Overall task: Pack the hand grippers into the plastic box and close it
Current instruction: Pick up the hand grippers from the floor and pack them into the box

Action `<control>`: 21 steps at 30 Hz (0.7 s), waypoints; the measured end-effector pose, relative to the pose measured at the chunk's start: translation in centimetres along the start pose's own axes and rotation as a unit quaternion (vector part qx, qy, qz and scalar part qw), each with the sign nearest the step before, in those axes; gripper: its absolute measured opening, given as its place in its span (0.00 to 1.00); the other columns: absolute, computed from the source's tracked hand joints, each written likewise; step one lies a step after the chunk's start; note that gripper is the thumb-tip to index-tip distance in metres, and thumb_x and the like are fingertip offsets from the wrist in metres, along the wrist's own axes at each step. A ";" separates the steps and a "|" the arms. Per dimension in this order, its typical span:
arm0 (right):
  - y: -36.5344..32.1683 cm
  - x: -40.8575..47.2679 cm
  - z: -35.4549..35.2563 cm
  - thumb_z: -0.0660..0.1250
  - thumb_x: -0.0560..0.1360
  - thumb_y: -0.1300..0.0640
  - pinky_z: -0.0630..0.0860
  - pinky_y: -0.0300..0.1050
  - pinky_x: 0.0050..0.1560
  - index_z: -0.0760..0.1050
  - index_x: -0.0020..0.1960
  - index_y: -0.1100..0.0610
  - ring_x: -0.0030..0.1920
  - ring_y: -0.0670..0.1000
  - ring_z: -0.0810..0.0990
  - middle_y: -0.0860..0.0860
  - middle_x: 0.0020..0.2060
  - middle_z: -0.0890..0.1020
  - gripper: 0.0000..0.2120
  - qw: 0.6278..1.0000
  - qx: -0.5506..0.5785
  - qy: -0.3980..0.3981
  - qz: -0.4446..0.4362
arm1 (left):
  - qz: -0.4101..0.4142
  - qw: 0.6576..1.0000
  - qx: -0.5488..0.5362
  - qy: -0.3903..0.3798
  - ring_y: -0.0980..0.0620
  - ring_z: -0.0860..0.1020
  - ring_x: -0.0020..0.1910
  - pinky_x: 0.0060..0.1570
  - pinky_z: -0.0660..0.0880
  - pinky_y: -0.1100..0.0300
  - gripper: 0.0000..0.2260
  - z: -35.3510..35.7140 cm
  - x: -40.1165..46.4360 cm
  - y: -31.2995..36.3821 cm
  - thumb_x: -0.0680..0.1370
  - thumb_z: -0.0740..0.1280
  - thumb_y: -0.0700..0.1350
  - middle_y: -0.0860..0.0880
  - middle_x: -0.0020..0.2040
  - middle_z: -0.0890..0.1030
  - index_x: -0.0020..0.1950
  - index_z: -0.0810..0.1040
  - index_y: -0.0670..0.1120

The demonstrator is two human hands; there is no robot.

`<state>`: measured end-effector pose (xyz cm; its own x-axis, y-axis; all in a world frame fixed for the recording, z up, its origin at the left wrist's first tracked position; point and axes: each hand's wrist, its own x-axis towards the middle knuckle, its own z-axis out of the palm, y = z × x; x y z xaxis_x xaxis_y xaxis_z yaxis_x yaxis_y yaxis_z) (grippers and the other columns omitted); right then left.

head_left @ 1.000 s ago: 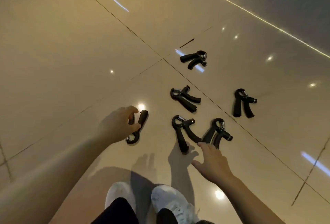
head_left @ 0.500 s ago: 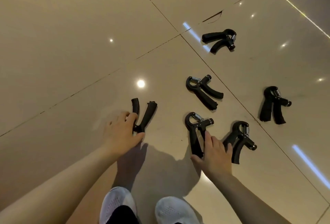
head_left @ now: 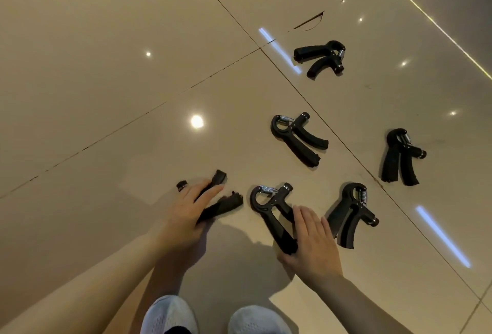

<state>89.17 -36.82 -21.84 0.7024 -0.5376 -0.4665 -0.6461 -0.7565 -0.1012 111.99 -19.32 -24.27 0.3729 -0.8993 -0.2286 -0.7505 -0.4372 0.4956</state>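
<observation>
Several black hand grippers with steel springs lie on a glossy tiled floor. My left hand (head_left: 186,211) grips one hand gripper (head_left: 222,206), its two handles sticking out to the upper right past my fingers. My right hand (head_left: 312,240) holds the handles of a second hand gripper (head_left: 263,208), thumb under the handle end, fingers laid over the top. Another hand gripper (head_left: 351,212) lies just right of that hand. Three more hand grippers lie farther off: one in the middle (head_left: 295,139), one to the right (head_left: 402,158), one at the back (head_left: 322,58). No plastic box is in view.
My two white shoes (head_left: 170,315) stand at the bottom edge, close under my arms. The beige floor (head_left: 106,67) shows tile joints, bright light reflections and a curved crack (head_left: 311,22) near the far gripper.
My left hand has turned its gripper so the handles point right instead of up. My right hand has slid further over the second gripper's handles. The camera has moved closer.
</observation>
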 end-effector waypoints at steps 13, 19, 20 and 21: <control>-0.7 -2.5 -3.0 0.68 0.65 0.37 0.55 0.48 0.70 0.49 0.73 0.43 0.69 0.50 0.58 0.46 0.67 0.62 0.43 0.996 0.080 0.036 0.033 | -0.086 0.993 0.051 -0.069 0.44 0.54 0.73 0.70 0.56 0.50 0.46 1.4 2.4 4.5 0.69 0.69 0.64 0.45 0.75 0.54 0.76 0.43 0.56; -0.9 -3.5 -3.4 0.68 0.66 0.39 0.60 0.46 0.68 0.57 0.72 0.43 0.69 0.48 0.58 0.45 0.68 0.60 0.38 0.987 0.137 0.086 0.002 | -0.040 0.998 0.027 -0.050 0.46 0.59 0.71 0.67 0.61 0.51 0.39 1.7 1.4 5.5 0.71 0.67 0.59 0.46 0.73 0.58 0.76 0.48 0.58; -0.8 -3.6 -3.6 0.69 0.66 0.40 0.61 0.43 0.68 0.59 0.71 0.44 0.68 0.47 0.59 0.44 0.67 0.60 0.37 0.983 0.159 0.094 -0.006 | -0.019 0.999 0.009 -0.044 0.45 0.62 0.70 0.65 0.64 0.50 0.38 1.5 1.1 5.4 0.70 0.67 0.59 0.46 0.72 0.60 0.75 0.51 0.58; -0.7 -3.7 -3.9 0.71 0.65 0.42 0.61 0.39 0.66 0.61 0.70 0.44 0.67 0.45 0.59 0.43 0.67 0.61 0.37 0.977 0.184 0.105 -0.013 | 0.003 0.999 -0.004 -0.033 0.43 0.65 0.68 0.62 0.66 0.50 0.37 1.1 0.8 5.4 0.69 0.67 0.58 0.44 0.70 0.63 0.73 0.54 0.58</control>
<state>88.18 -35.69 -16.62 0.7409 -0.6135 -0.2734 -0.6637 -0.6063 -0.4380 107.64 -22.42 -22.74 0.3306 -0.9013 -0.2800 -0.7486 -0.4311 0.5038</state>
